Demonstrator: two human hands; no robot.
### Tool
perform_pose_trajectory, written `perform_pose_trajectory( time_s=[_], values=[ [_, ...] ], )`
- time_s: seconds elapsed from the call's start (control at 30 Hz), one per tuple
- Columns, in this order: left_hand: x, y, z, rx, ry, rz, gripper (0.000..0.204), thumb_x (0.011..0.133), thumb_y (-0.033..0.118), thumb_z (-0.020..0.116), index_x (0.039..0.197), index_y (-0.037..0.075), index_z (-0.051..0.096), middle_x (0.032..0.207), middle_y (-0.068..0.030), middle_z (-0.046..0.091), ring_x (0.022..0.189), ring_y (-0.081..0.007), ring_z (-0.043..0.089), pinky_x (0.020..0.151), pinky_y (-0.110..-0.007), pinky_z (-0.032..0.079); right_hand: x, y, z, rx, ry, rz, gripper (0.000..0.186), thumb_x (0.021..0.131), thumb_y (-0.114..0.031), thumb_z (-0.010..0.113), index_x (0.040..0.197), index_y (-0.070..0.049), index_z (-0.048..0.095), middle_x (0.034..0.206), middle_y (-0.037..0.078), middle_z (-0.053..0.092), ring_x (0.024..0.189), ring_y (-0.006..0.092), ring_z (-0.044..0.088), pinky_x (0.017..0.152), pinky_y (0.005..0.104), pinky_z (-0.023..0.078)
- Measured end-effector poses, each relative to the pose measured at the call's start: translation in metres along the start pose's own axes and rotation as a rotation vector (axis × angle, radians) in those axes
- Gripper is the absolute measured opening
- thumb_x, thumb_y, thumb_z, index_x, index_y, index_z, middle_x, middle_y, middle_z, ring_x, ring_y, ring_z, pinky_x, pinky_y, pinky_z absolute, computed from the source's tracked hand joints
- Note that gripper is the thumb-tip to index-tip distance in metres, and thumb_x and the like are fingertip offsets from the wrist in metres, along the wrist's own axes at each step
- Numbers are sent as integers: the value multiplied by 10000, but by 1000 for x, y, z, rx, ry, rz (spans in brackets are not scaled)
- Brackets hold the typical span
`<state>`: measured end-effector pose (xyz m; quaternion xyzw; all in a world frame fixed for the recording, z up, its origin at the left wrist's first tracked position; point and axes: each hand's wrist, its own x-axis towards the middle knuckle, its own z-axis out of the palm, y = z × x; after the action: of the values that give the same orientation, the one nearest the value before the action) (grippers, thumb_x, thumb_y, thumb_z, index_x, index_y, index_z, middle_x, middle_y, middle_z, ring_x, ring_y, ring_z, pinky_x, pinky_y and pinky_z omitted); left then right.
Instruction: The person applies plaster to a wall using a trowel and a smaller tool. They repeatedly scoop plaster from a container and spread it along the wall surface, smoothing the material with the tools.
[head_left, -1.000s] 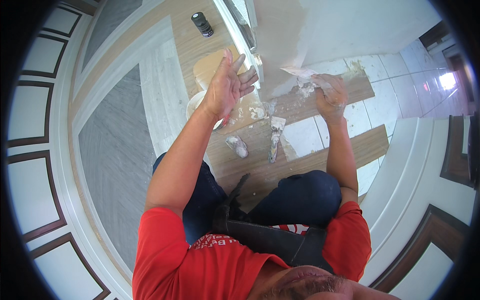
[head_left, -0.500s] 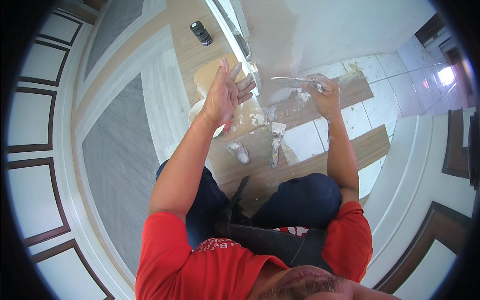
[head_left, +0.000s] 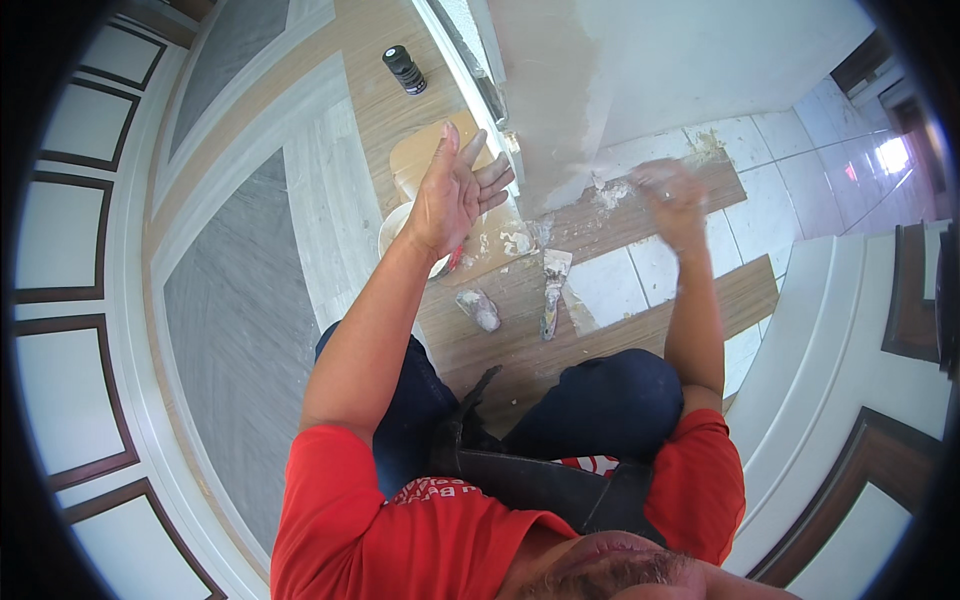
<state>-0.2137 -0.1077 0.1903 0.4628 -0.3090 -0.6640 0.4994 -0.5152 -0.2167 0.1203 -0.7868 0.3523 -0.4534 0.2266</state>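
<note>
My left hand [head_left: 458, 190] is raised palm sideways with spread, whitened fingers, holding nothing, above a tan board [head_left: 420, 145] and a white round container [head_left: 390, 228]. My right hand [head_left: 672, 195] is blurred low against the wall [head_left: 650, 70], whose lower part has a patchy coat; whatever it holds is indistinct. Between my hands, white paste [head_left: 610, 195] is smeared over a wood-look plank. A paste-covered putty knife [head_left: 555, 290] lies on the floor, beside a whitish, oblong object [head_left: 478, 310] that I cannot identify.
A black bottle [head_left: 404, 70] stands at the back left by a white frame [head_left: 460, 70]. My bent knees [head_left: 625, 395] are below the tools. Square white tiles [head_left: 790, 170] show at right, grey patterned flooring [head_left: 230, 300] at left, panelled white fronts [head_left: 75, 390] along both sides.
My right hand has moved right and slightly down and blurred; the flat blade visible in it earlier is no longer distinct. My left hand stays spread, slightly lower than a second ago.
</note>
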Motion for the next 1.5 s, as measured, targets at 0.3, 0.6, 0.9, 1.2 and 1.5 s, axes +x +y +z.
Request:
perform_pose_trajectory(
  time_s=[0.3, 0.6, 0.9, 1.2, 1.5],
  values=[
    [1, 2, 1, -13, 9, -4, 1181, 910, 882, 284, 1630, 5, -45, 1648, -294, 223, 1538, -440, 220, 1259, -477, 182, -24, 16, 62, -305, -303, -435, 313, 687, -16, 688, 981, -101, 748, 1064, 30, 714, 1024, 233, 647, 851, 394, 483],
    [-1, 3, -1, 5, 2, -7, 1164, 916, 880, 252, 1632, 14, -51, 1647, -278, 245, 1532, -435, 238, 1257, -474, 180, 9, -31, 30, -304, -52, -541, 354, 657, 13, 685, 991, -95, 735, 996, 50, 724, 938, 245, 678, 773, 395, 501],
    [2, 2, -2, 8, -15, -13, 1175, 907, 891, 246, 1634, 12, -37, 1653, -274, 235, 1536, -440, 222, 1255, -480, 175, 59, -88, -10, -265, 93, -583, 354, 656, 75, 726, 965, -98, 738, 958, 51, 739, 849, 245, 685, 718, 383, 494],
    [0, 5, -2, -7, -16, -13, 1179, 899, 899, 248, 1637, 25, -37, 1648, -311, 208, 1538, -456, 206, 1257, -505, 144, 107, -144, -44, -305, 155, -635, 317, 694, 76, 760, 956, -102, 753, 919, 46, 743, 818, 229, 680, 714, 341, 505],
    [1, 7, -8, -9, -27, -11, 1158, 912, 884, 245, 1636, 29, -44, 1634, -327, 231, 1529, -468, 224, 1258, -503, 143, 148, -175, -75, -206, 323, -703, 232, 793, 64, 789, 981, -71, 773, 941, 73, 776, 805, 182, 719, 676, 283, 544]
  ],
)
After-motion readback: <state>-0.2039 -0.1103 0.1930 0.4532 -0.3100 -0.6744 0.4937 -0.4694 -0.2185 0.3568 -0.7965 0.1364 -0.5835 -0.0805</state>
